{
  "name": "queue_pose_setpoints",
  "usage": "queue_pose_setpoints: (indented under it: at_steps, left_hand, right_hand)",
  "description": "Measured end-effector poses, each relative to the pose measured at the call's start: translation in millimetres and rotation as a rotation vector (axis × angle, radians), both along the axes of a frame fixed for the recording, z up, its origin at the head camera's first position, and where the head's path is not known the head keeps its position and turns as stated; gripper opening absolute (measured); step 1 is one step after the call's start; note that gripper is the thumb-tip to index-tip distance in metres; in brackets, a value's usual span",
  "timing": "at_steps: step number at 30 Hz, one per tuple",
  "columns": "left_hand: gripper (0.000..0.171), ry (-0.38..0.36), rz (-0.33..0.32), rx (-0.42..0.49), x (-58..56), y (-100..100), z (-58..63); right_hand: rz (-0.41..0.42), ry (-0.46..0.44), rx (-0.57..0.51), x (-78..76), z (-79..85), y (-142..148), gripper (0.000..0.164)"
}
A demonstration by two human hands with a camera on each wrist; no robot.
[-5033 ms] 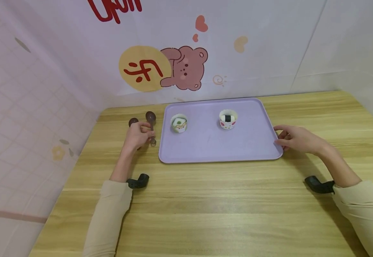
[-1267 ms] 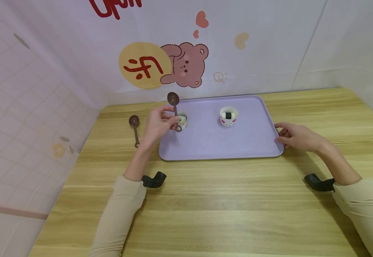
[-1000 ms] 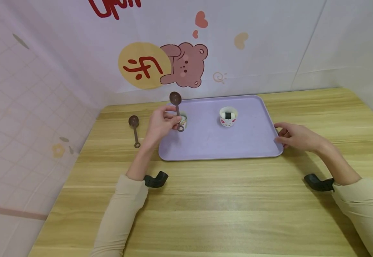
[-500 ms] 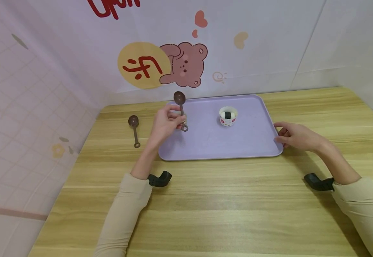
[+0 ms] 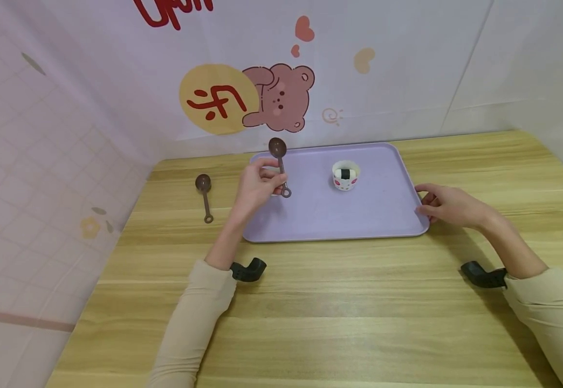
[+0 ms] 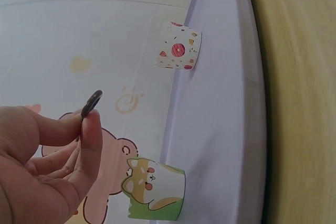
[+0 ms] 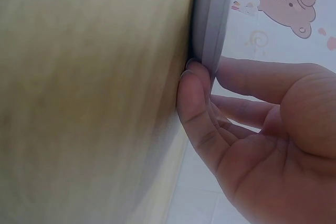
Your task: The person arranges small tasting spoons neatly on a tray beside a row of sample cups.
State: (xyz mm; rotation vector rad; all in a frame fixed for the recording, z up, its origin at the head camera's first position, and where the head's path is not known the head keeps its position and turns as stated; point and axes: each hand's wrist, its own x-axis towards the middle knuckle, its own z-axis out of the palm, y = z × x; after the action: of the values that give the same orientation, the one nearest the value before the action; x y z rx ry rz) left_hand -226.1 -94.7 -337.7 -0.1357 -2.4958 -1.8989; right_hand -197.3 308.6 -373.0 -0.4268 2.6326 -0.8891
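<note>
My left hand (image 5: pixel 254 187) pinches the handle of a brown measuring spoon (image 5: pixel 277 147) between thumb and fingers. The spoon is raised above the left part of a lilac tray (image 5: pixel 330 221), bowl end up. Behind that hand the head view mostly hides a paper cup; the left wrist view shows this cup (image 6: pixel 157 190) with a dog print. A second patterned cup (image 5: pixel 345 180) on the tray holds a white piece with a black band. At the tray's right edge my right hand (image 5: pixel 448 206) grips the rim, as the right wrist view (image 7: pixel 252 129) confirms.
Another brown measuring spoon (image 5: pixel 203 183) lies on the wooden table (image 5: pixel 340 312), left of the tray. A white printed backdrop (image 5: pixel 383 97) with a bear stands behind the table. A black wrist mount (image 5: pixel 248 270) sticks out from the left wrist.
My left hand has taken a measuring spoon from the table, lifted it and carried it right over the tray, still drifting slowly right. The right hand has stayed at the rim.
</note>
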Motion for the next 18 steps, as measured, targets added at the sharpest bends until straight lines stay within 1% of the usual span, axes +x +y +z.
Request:
queue_pose_setpoints:
  at_steps: [7,18]
  left_hand:
    - [0.028,0.000,0.008,-0.015,-1.1,6.3,-2.4]
    - [0.031,-0.016,0.003,0.012,-4.1,15.1,-5.2]
  right_hand:
    - [-0.003,-0.009,-0.005,-0.8,-0.5,0.3,0.055]
    - [0.000,-0.008,-0.007,-1.0,-0.4,0.4,0.055]
